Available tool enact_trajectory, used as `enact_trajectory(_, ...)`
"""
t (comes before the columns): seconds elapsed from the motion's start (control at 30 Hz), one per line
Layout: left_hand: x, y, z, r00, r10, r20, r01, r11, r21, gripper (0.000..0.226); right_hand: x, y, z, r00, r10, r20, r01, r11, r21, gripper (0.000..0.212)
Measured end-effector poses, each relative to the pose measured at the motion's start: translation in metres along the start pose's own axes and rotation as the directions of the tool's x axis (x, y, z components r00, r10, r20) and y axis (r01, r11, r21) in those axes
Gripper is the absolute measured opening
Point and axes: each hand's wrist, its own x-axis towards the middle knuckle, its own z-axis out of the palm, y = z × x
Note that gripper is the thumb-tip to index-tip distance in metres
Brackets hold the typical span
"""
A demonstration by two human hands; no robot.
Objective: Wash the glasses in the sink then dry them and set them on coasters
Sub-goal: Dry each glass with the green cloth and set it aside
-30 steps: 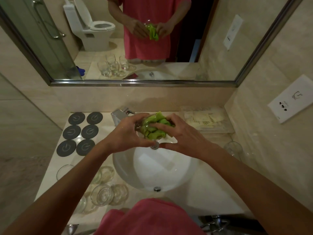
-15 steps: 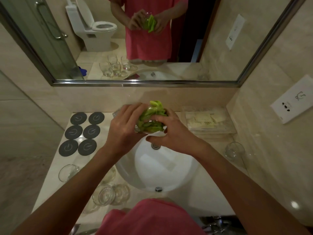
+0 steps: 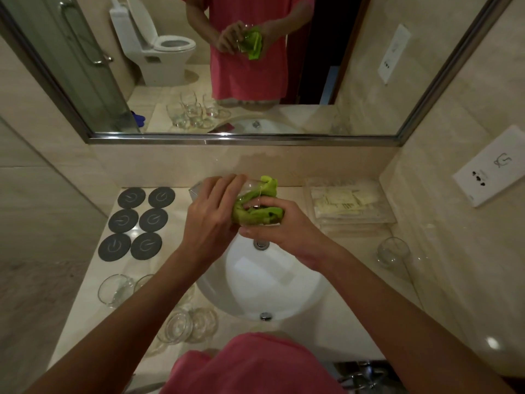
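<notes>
Above the white sink basin, my left hand grips a clear glass tipped on its side. My right hand holds a green cloth that is stuffed into and wrapped round the glass. Several dark round coasters lie in two columns on the counter at the left, all bare. Several more clear glasses stand on the counter's front left, partly hidden by my left forearm. One glass stands alone on the right of the counter.
A chrome tap peeks out behind my left hand. A clear tray of sachets sits at the back right. A wall mirror hangs above the counter, and a socket plate is on the right wall.
Both hands have risen and moved back from the basin with the glass. The glass has turned more onto its side, and the cloth has shifted round it.
</notes>
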Motion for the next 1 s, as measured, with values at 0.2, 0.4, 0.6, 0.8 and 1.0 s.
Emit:
enact_trajectory(0.2,0.002,-0.004,-0.004,0.991,-0.055,0.125,0.064,0.995,-0.071,0.064,0.001,0.002,-0.004,0.999,0.011,-0.03,-0.01,1.0,0.004,0.026)
enact_trajectory(0.4,0.004,-0.006,-0.006,0.989,-0.093,0.111,0.102,0.991,-0.085,0.072,0.001,-0.009,-0.023,0.996,-0.002,-0.091,0.018,0.986,0.166,0.029)
enact_trajectory(0.6,0.012,-0.009,-0.009,0.978,0.177,0.111,-0.17,0.983,-0.074,0.059,0.008,-0.011,-0.032,0.992,0.129,0.014,-0.126,0.981,-0.148,0.058)
enact_trajectory(0.8,0.02,0.0,-0.021,0.964,0.091,0.25,-0.024,0.965,-0.259,0.076,0.015,0.0,-0.019,0.987,-0.084,-0.136,0.023,0.916,-0.4,0.048)
enact_trajectory(1.0,0.027,0.003,-0.037,0.695,-0.106,0.712,0.6,0.63,-0.493,0.077,0.016,0.004,-0.024,0.891,-0.453,-0.022,0.339,0.697,-0.631,0.045)
